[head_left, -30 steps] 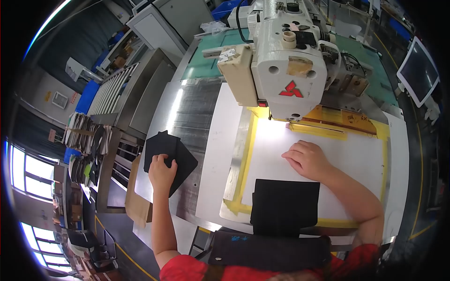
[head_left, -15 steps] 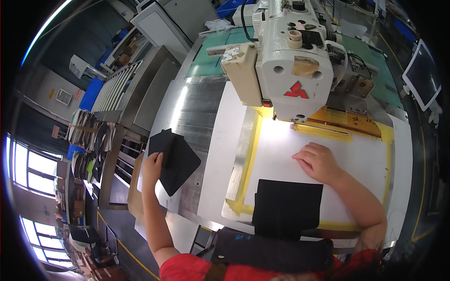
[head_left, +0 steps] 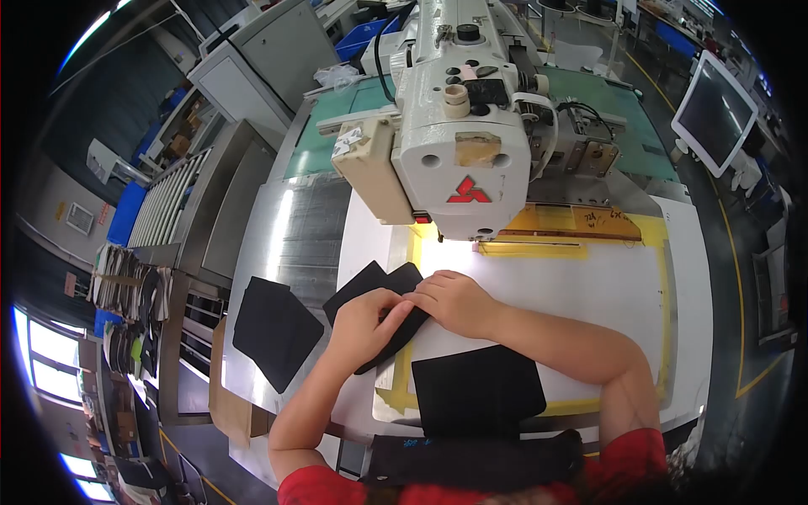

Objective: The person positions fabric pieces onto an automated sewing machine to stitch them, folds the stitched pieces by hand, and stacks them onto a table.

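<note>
My left hand (head_left: 367, 321) is closed on a black fabric piece (head_left: 358, 289), which hangs over the left edge of the yellow-taped white sheet. Right beside it, my right hand (head_left: 456, 305) pinches the same fabric near its upper right corner; the fingertips of both hands meet there. Another black fabric stack (head_left: 276, 332) lies on the metal table to the left. In front of my body, a black fabric panel (head_left: 478, 389) rests on the white sheet. Just beyond my hands stands the white sewing machine head (head_left: 463, 168), its lit needle area partly hidden.
Yellow tape (head_left: 663, 337) edges the white sheet (head_left: 589, 295). A bare metal tabletop (head_left: 290, 227) extends to the left. At the right stands a monitor (head_left: 715, 114). A roller rack (head_left: 172, 202) and hanging templates (head_left: 126, 282) are at the far left.
My left hand has moved right from the metal table with a black fabric piece, leaving others behind. My right hand has come to meet it. The view has shifted a little.
</note>
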Tool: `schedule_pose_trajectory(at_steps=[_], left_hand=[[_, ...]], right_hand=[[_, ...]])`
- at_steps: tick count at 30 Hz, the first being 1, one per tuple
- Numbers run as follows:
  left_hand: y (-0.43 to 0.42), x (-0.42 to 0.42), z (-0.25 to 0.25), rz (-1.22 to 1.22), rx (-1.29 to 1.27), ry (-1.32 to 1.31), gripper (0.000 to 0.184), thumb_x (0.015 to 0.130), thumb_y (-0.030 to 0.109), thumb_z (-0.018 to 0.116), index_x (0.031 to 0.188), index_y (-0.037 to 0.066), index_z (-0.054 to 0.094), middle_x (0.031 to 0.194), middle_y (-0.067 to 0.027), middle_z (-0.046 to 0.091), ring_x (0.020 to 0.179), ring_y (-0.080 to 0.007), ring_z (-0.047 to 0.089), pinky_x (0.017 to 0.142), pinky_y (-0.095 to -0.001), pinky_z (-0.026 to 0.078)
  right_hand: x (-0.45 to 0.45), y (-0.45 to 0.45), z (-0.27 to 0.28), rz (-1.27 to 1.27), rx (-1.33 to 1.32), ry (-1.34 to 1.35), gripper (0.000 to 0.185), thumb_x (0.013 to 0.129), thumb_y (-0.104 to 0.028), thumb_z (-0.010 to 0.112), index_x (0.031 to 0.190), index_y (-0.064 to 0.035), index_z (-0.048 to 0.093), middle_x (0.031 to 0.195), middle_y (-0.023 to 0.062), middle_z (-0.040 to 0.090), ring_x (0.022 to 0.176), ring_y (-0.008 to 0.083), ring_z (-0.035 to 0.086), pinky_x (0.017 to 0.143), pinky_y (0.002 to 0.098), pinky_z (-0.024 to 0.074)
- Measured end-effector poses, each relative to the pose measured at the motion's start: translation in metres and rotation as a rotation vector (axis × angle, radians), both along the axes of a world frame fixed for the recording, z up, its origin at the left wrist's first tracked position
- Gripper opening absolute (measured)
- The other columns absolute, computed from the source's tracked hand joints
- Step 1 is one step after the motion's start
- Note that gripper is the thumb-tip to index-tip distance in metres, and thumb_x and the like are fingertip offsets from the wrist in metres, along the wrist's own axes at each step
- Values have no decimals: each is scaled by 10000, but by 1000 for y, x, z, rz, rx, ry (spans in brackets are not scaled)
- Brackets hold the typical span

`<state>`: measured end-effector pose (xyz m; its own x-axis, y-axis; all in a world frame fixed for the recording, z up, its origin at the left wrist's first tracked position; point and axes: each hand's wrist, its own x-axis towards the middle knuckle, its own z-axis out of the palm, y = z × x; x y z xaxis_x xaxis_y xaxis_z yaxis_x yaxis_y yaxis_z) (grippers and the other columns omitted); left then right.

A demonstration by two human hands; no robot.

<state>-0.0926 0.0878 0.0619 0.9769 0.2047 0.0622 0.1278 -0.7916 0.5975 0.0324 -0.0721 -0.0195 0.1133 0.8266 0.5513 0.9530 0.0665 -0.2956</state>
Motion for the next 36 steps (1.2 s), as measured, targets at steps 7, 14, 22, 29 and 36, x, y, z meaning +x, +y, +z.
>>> schedule_pose_trajectory(at_steps=[7, 14, 22, 29, 36], left_hand=[[52, -12, -22, 246, 258, 22, 300, 826, 254, 758, 1019, 45, 661, 964, -105, 681, 904, -276, 656, 813, -365, 520], [73, 22, -27, 237, -130, 188, 322, 829, 179, 754, 1088, 24, 640, 779, -90, 656, 738, -194, 624, 711, -327, 497], [14, 63, -18, 35, 238, -294, 249, 825, 116, 730, 1054, 52, 657, 1005, -112, 648, 929, -314, 638, 783, -399, 505], [-60, 50, -17, -422, 223, -259, 273, 789, 91, 739, 1048, 75, 655, 1063, -91, 650, 1079, -296, 632, 886, -406, 497], [-101, 91, -32, -611, 299, -270, 442, 816, 229, 745, 1201, 55, 615, 1320, -157, 586, 1246, -329, 557, 1008, -438, 455]], right_hand=[[10, -13, 7, 109, 50, -146, 180, 809, -109, 615, 982, -72, 646, 1010, 56, 652, 1018, 219, 640, 895, 344, 527], [25, -19, 5, 78, -105, -211, 199, 841, -110, 606, 1029, -70, 656, 1067, 50, 664, 1082, 223, 641, 911, 357, 538], [68, -94, 6, -295, -151, -338, 251, 837, -115, 615, 1079, -79, 669, 1141, 56, 649, 1057, 241, 640, 874, 370, 536], [67, -177, 9, -640, -77, -323, 230, 773, -90, 656, 995, -53, 699, 1086, 75, 667, 970, 251, 642, 824, 366, 540], [70, -167, 13, -566, -113, -333, 180, 769, -122, 613, 930, -47, 641, 892, 56, 573, 864, 219, 574, 751, 344, 474]])
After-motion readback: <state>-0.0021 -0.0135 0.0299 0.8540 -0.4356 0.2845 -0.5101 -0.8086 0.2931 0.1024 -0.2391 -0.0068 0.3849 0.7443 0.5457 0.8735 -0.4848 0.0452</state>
